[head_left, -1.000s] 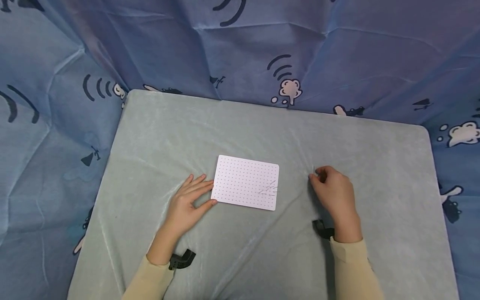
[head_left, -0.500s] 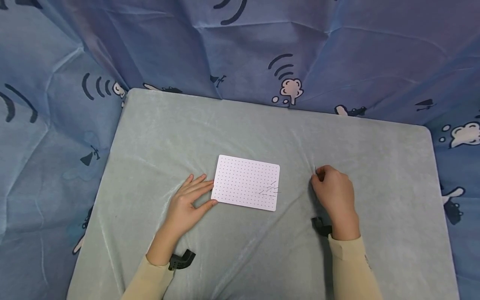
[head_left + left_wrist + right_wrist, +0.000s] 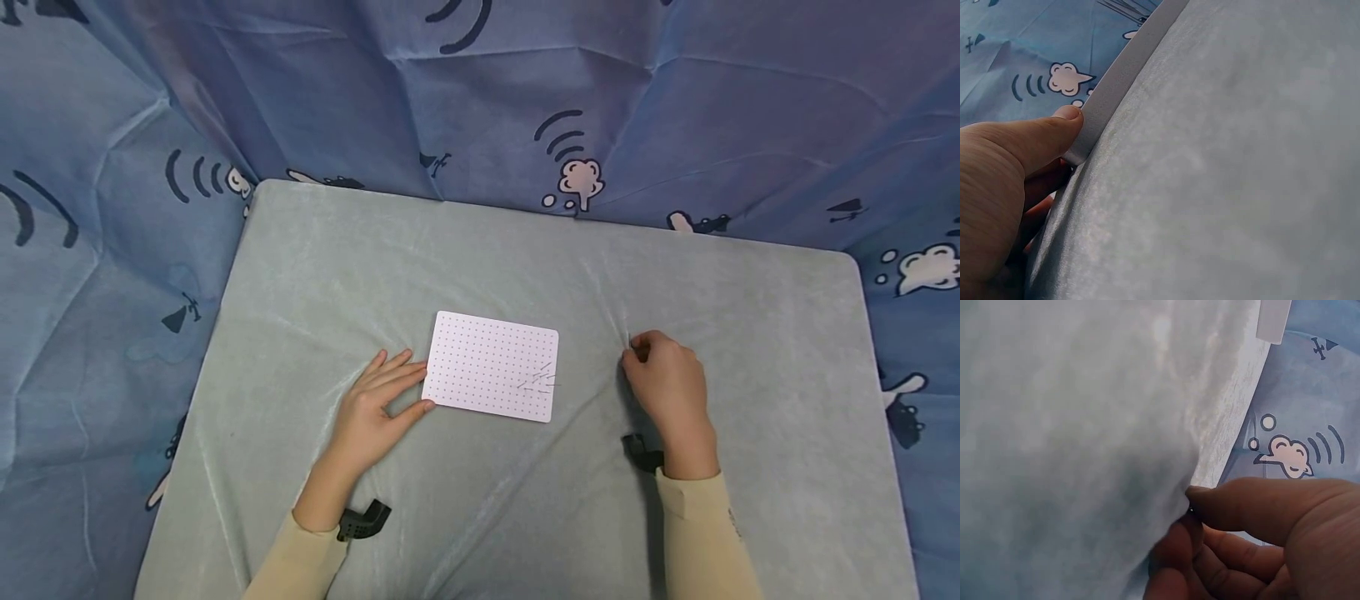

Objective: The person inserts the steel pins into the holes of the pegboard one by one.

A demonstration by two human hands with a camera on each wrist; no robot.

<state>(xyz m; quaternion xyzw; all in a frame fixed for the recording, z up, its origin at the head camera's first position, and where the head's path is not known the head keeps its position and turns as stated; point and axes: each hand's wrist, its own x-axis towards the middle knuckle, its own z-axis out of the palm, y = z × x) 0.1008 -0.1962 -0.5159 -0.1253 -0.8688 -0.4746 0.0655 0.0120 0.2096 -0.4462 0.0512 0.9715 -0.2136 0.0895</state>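
A white board (image 3: 480, 358) with a grid of small holes lies on the grey cloth. Several thin metal pins (image 3: 540, 377) stand out at its right part, also visible past the board's edge (image 3: 1122, 69) in the left wrist view. My left hand (image 3: 375, 408) lies with fingers spread, thumb and fingertips touching the board's left edge. To the right of the board, my right hand (image 3: 667, 379) pinches a thin pin between thumb and forefinger, down at the cloth. Only a tiny dark end of the pin (image 3: 1191, 509) shows in the right wrist view; the fingers hide the rest.
The grey cloth (image 3: 787, 375) covers the table and has creases around the right hand. A blue patterned curtain (image 3: 510, 108) hangs behind and at both sides. Black camera mounts (image 3: 364, 520) sit on both wrists.
My right hand has shifted very slightly and lowered toward the cloth; the pin's upright end, visible a second ago, is now barely distinguishable. The left hand and board have stayed still.
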